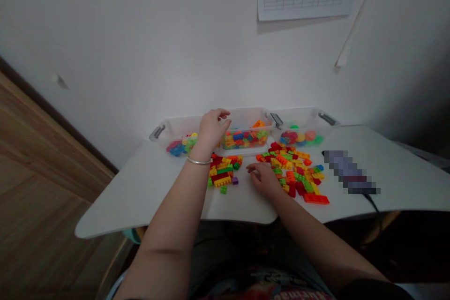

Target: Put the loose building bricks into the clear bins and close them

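Note:
My left hand [213,129] is raised in front of the clear middle bin [246,119], palm turned right. A gap shows between its thumb and bent fingers, with nothing visible in them. Behind that wrist lies a smaller pile of toy building bricks [223,168], red, yellow and green. Low over the white table, my right hand [263,179] has its fingers loosely bent and apart, holding nothing I can see. It is beside the left edge of a larger pile of bricks [298,173]. A purple brick [235,181] lies between the two hands.
A left bin [168,133] and a right bin [305,124] hold coloured pieces against the wall. The middle bin contains more bricks. A blurred-out device [348,171] with a cable lies to the right. The white table's [242,211] front edge curves inward near my body.

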`<move>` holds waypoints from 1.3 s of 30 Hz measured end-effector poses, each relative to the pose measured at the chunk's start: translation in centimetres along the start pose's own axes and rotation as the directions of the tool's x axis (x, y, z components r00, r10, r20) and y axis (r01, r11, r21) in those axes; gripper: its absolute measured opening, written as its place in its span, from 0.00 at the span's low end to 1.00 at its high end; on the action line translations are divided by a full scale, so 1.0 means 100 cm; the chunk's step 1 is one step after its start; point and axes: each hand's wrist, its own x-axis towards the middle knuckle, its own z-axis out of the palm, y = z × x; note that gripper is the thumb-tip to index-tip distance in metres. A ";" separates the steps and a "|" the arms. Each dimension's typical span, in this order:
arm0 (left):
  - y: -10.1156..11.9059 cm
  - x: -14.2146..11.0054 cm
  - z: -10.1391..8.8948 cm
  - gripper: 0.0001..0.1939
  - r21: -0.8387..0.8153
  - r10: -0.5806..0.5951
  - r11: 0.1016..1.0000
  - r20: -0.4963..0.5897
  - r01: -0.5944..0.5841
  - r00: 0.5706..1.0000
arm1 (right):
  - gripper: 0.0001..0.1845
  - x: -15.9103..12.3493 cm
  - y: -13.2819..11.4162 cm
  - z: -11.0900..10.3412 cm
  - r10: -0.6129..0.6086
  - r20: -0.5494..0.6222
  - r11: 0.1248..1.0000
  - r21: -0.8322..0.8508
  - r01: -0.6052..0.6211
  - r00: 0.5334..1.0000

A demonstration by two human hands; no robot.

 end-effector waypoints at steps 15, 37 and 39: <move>0.013 -0.149 0.031 0.09 0.355 -0.058 0.926 0.469 -0.128 0.882 | 0.11 -0.002 -0.003 0.002 -0.004 0.014 1.000 -0.023 0.004 1.000; 0.008 -0.155 0.049 0.06 0.334 0.033 0.925 0.404 -0.181 0.914 | 0.11 -0.001 -0.002 0.003 -0.016 0.018 0.998 -0.057 0.017 1.000; 0.010 -0.156 0.051 0.05 0.335 0.036 0.923 0.411 -0.188 0.911 | 0.10 -0.001 -0.001 0.003 -0.015 0.025 0.998 -0.063 0.016 1.000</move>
